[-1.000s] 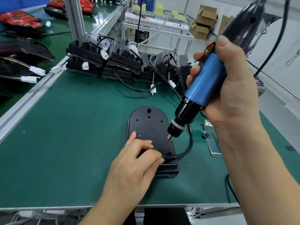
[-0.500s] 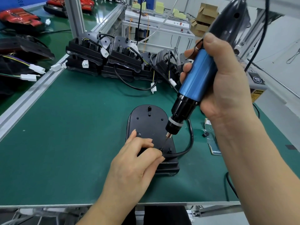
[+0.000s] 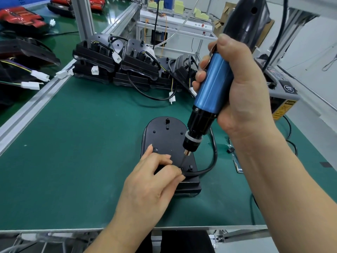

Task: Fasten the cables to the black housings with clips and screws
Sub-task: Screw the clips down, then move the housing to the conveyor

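Partway through one unit, by the look of it. Flat at the centre of the green mat (image 3: 73, 152), a black housing (image 3: 167, 136), its cable (image 3: 212, 161) looping out toward 3 o'clock. Curled over the housing's 6 o'clock end, the left hand (image 3: 149, 183), pinching the cable down, with any clip hidden beneath. Wrapped tight in the right hand (image 3: 242, 92), a blue screwdriver (image 3: 209, 92), bit tip down beside those curled fingers. Screw probably going in, not confirmed seated. Piled at 12 o'clock, more housings (image 3: 127, 70) with loose cables, apparently waiting.
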Motion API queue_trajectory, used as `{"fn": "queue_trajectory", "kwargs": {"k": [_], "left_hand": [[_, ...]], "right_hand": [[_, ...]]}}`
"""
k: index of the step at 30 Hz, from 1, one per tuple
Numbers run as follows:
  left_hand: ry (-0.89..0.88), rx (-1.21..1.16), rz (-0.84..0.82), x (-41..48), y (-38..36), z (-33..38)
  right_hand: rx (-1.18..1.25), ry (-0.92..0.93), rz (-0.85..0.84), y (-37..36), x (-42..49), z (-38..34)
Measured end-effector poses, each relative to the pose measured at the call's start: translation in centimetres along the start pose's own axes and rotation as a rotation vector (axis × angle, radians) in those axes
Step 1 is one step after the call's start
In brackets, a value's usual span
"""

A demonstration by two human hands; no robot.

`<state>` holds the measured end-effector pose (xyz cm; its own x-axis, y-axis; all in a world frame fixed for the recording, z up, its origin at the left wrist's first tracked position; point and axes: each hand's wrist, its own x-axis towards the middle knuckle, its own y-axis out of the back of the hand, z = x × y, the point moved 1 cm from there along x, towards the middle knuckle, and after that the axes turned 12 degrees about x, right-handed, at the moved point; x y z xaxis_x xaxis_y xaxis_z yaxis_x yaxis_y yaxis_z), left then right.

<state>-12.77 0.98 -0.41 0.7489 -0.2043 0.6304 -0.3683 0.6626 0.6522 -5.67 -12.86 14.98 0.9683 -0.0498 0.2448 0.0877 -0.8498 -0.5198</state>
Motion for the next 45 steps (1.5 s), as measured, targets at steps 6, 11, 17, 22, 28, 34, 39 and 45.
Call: {"fn": "queue_trajectory", "kwargs": {"k": [6,11,17,22,28,34,39,45], "left_hand": [[0.003,-0.009,-0.008,0.0,0.1,-0.1],[0.008,-0.007,-0.015,0.1,0.1,0.0],[0.004,-0.022,-0.014,0.1,0.3,0.0],[-0.010,-0.024,-0.012,0.2,0.3,0.0],[-0.020,-0.021,-0.004,0.4,0.4,0.0],[-0.018,-0.017,0.010,0.6,0.3,0.2],[-0.024,-0.012,0.018,0.6,0.3,0.3],[-0.034,-0.014,0.031,0.6,0.1,0.1]], "right_hand": [[-0.023,0.013,-0.020,-0.3,0.0,0.1],[-0.028,0.011,-0.012,0.1,0.3,0.1],[0.082,0.068,0.205,2.8,0.7,-1.5],[0.112,0.157,0.483,8.4,0.6,-5.8],[0.043,0.083,0.755,17.8,-1.2,-9.2],[-0.044,-0.111,0.945,24.7,-2.5,-7.2],[-0.103,-0.203,0.999,26.8,-2.2,-5.6],[-0.246,-0.324,0.984,27.6,-1.8,-5.3]]}}
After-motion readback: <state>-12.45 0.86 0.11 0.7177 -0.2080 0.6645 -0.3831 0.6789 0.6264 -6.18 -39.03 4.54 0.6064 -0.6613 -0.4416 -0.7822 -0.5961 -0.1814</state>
